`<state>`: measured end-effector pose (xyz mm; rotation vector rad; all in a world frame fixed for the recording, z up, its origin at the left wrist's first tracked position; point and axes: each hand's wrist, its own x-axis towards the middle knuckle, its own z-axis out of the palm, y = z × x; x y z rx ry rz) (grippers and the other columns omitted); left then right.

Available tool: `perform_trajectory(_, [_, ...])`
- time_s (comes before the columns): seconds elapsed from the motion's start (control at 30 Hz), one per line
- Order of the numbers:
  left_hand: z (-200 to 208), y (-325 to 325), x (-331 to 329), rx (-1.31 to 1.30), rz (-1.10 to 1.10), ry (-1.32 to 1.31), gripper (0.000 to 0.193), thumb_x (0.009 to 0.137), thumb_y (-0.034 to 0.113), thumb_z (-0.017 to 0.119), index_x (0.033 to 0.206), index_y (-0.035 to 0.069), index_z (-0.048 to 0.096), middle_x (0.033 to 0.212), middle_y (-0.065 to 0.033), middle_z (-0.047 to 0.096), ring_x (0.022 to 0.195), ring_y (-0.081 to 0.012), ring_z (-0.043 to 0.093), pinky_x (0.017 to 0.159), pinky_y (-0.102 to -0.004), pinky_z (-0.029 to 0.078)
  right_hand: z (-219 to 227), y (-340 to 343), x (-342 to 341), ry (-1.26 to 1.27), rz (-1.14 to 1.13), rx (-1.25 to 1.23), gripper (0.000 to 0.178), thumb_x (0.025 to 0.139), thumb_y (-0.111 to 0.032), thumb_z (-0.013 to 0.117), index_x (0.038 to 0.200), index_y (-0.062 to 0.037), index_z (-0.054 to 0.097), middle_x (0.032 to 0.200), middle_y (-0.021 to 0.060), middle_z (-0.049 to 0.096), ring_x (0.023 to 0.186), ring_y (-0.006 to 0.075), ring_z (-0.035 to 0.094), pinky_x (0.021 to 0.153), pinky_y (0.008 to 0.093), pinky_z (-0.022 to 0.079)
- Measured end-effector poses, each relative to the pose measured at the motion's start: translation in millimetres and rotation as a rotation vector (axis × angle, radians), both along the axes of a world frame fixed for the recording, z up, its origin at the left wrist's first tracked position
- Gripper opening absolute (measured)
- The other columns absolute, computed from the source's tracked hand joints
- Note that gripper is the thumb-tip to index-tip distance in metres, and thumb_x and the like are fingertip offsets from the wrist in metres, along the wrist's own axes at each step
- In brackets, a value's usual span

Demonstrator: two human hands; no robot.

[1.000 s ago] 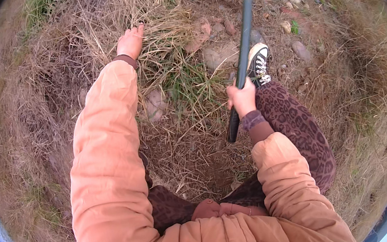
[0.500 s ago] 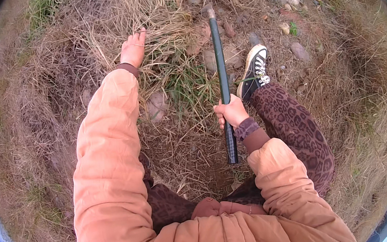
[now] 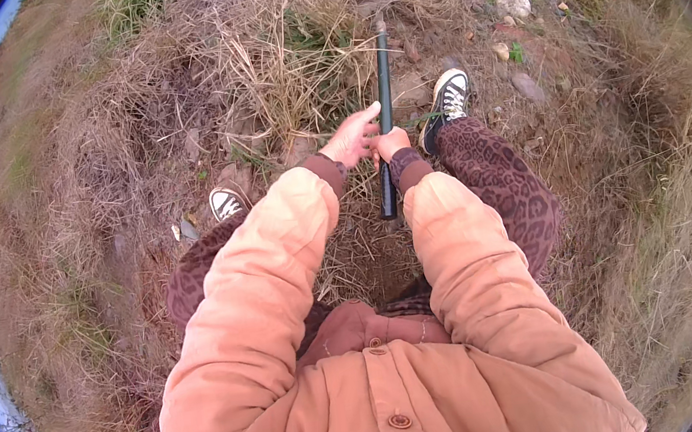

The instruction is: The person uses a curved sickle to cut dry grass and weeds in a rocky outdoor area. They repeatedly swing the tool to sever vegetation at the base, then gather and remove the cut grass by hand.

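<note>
A long-handled tool with a dark green shaft (image 3: 384, 78) points away from me, its black butt end toward my body. A short metal collar shows at its far end; the head beyond is hidden in dry grass, so its kind is unclear. My right hand (image 3: 392, 144) is closed around the lower shaft. Just left of it, my left hand (image 3: 353, 138) is open, thumb up and fingers apart, next to the shaft. Whether its fingertips touch the shaft or my right hand, I cannot tell. A clump of dry and green grass (image 3: 291, 73) stands beyond my left hand.
My right shoe (image 3: 451, 97) and left shoe (image 3: 227, 202) stand wide apart on the ground. A pale stone (image 3: 512, 0) and a smaller tan stone (image 3: 501, 51) lie at the far right. Dry grass (image 3: 93, 181) covers the slope on the left.
My left hand has come back from the grass clump, moving right and nearer to the shaft. My right hand and the tool's butt end have shifted farther from my body. My left shoe now shows.
</note>
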<state>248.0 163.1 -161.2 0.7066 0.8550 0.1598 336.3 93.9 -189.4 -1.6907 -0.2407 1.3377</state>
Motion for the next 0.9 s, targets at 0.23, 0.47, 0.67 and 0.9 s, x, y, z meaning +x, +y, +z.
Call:
perform_trajectory(0.23, [8.9, -81.5, -15.5, -0.251, 0.231, -0.190, 0.053, 0.082, 0.057, 0.042, 0.106, 0.011, 0.051, 0.099, -0.0070, 0.058, 0.078, -0.0187, 0.058, 0.073, -0.0328, 0.049, -16.8, 9.8, -0.1, -0.547, 0.066, -0.079, 0.026, 0.064, -0.017, 0.065, 0.069, 0.0080, 0.058, 0.062, 0.0185, 0.059, 0.060, 0.0255, 0.061, 0.057, 0.0349, 0.046])
perform_trajectory(0.47, [17.9, -80.9, -24.4, -0.309, 0.092, 0.017, 0.065, 0.069, 0.076, 0.035, 0.066, 0.012, 0.045, 0.049, -0.0003, 0.044, 0.038, -0.0117, 0.040, 0.035, -0.0257, 0.035, 11.2, 8.7, -16.3, -0.564, 0.089, -0.186, 0.030, 0.064, -0.017, 0.066, 0.070, 0.0109, 0.058, 0.068, 0.0209, 0.060, 0.063, 0.0255, 0.061, 0.060, 0.0363, 0.046])
perform_trajectory(0.67, [82.4, -163.2, -54.1, -0.307, 0.113, -0.001, 0.066, 0.068, 0.078, 0.031, 0.055, 0.014, 0.038, 0.043, 0.0017, 0.037, 0.034, -0.0108, 0.037, 0.033, -0.0237, 0.032, 51.9, -61.9, -43.2, -0.592, 0.073, 0.089, 0.022, 0.062, -0.012, 0.063, 0.072, 0.0069, 0.057, 0.061, 0.0136, 0.056, 0.058, 0.0201, 0.056, 0.057, 0.0323, 0.045])
perform_trajectory(0.9, [92.6, -150.6, -52.1, -0.205, 0.044, 0.067, 0.063, 0.071, 0.074, 0.038, 0.059, 0.011, 0.042, 0.047, 0.0003, 0.041, 0.034, -0.0110, 0.040, 0.033, -0.0230, 0.036, 71.0, -67.1, -37.2, -0.511, -0.121, -0.006, 0.024, 0.061, -0.013, 0.064, 0.073, 0.0031, 0.053, 0.069, 0.0185, 0.060, 0.064, 0.0315, 0.060, 0.062, 0.0381, 0.047])
